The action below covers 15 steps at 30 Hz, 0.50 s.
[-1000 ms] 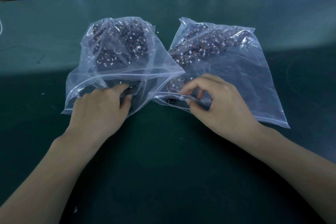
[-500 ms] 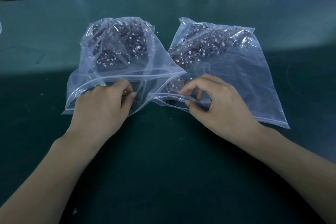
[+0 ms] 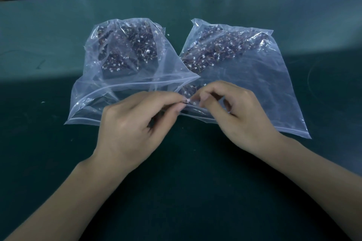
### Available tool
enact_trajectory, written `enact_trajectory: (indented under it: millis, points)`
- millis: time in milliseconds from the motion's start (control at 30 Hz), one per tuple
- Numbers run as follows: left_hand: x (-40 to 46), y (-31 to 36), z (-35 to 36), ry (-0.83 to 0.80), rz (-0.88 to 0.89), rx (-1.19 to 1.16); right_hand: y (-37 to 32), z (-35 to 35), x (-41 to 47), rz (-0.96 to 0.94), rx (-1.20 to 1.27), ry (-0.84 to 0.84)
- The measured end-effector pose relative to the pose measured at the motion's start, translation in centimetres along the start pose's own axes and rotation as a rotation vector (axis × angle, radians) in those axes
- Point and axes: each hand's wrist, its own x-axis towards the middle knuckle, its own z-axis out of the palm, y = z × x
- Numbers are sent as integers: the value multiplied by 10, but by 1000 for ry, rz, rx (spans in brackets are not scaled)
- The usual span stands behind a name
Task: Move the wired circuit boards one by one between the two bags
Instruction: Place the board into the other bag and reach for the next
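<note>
Mid-table, the left hand [image 3: 133, 125] and right hand [image 3: 239, 115] together pinch one small dark wired circuit board [image 3: 187, 101] at the clear plastic bags' [image 3: 254, 84] mouths; no readable writing.

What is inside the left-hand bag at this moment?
The left bag holds a heap of dark wired circuit boards with white connectors, piled toward its far closed end. Its near mouth part looks mostly bare; the left hand covers some of it.
</note>
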Motion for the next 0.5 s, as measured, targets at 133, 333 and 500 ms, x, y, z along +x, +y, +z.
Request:
enact_trajectory:
  millis: [133,333,500]
  points:
    - [0,11,2,-64,-25,-228,-3,-1,1,92,199,-14]
    - [-2,13,7,-64,-106,-262,-13,-2,1,91,457,-78]
    - [-1,11,8,-77,-167,-293,-14,0,-3,46,434,-107]
